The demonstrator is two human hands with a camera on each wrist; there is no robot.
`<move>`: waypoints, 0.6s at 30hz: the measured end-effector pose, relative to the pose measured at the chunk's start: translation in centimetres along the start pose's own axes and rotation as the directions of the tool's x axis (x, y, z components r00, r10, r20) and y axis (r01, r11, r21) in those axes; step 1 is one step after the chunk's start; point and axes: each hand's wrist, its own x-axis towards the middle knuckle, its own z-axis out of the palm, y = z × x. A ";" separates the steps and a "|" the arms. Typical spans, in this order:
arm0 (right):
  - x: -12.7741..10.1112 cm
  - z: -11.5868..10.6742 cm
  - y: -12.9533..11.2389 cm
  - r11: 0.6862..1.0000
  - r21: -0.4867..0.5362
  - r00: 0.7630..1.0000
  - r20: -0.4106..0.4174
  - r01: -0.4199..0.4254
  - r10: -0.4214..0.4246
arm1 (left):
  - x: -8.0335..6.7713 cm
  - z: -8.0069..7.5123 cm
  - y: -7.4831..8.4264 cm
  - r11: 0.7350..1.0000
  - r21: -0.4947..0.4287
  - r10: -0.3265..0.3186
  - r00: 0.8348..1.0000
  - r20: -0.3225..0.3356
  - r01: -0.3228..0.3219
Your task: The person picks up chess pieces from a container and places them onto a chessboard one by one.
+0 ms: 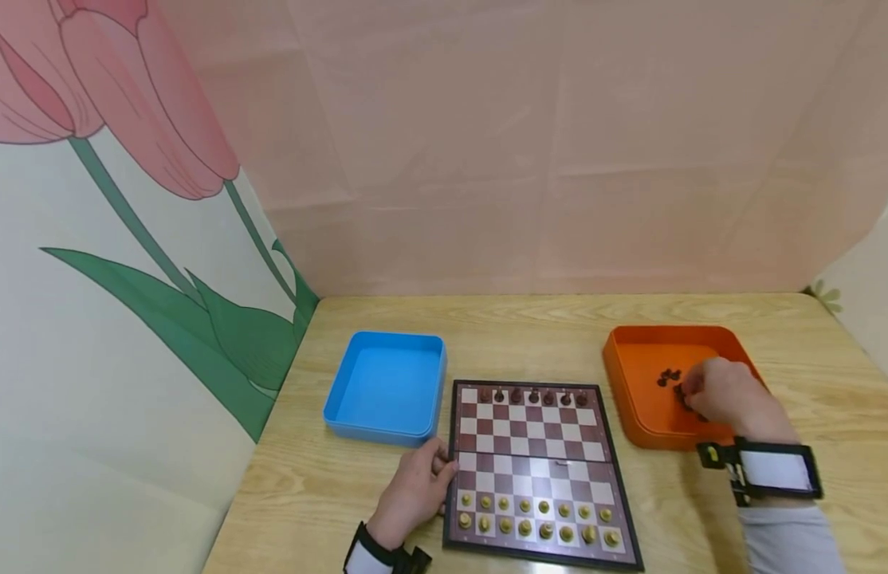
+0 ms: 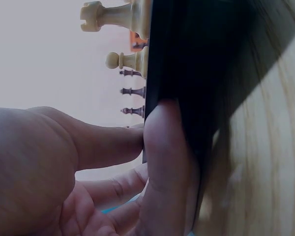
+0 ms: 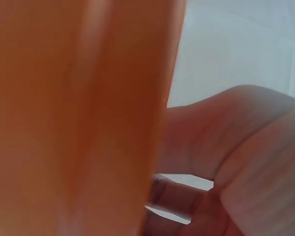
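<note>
A small folding chessboard [image 1: 537, 466] lies on the wooden table. Light pieces [image 1: 537, 526] fill its two near rows and dark pieces [image 1: 533, 395] line the far row. My left hand [image 1: 438, 472] grips the board's left edge. In the left wrist view the thumb [image 2: 162, 162] presses on the dark rim, below a light rook [image 2: 113, 14] and a pawn [image 2: 124, 60]. My right hand [image 1: 691, 392] reaches into the orange tray [image 1: 630, 399], fingers curled down over several loose dark pieces [image 1: 669, 376]. Whether they pinch one is hidden. The right wrist view shows only the blurred tray wall [image 3: 78, 118] and my palm [image 3: 246, 157].
An empty blue tray [image 1: 387, 387] stands left of the board, close to my left hand. A pink backdrop and a tulip-print panel wall in the table at the back and left. Bare wood lies behind the board and the trays.
</note>
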 end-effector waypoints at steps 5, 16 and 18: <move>0.1 0.2 0.0 1.000 -0.017 1.000 -0.005 -0.010 0.010 | 0.0 0.0 0.0 1.000 -0.004 -0.006 1.000 0.000 0.006; 0.2 0.2 -0.2 0.999 -0.019 0.999 0.017 -0.045 0.045 | 0.1 0.1 0.0 1.000 -0.003 -0.002 1.000 -0.002 0.002; 0.2 0.2 -0.4 0.998 -0.021 0.999 0.019 -0.051 0.051 | 0.1 0.1 0.0 1.000 -0.004 -0.006 1.000 -0.002 0.006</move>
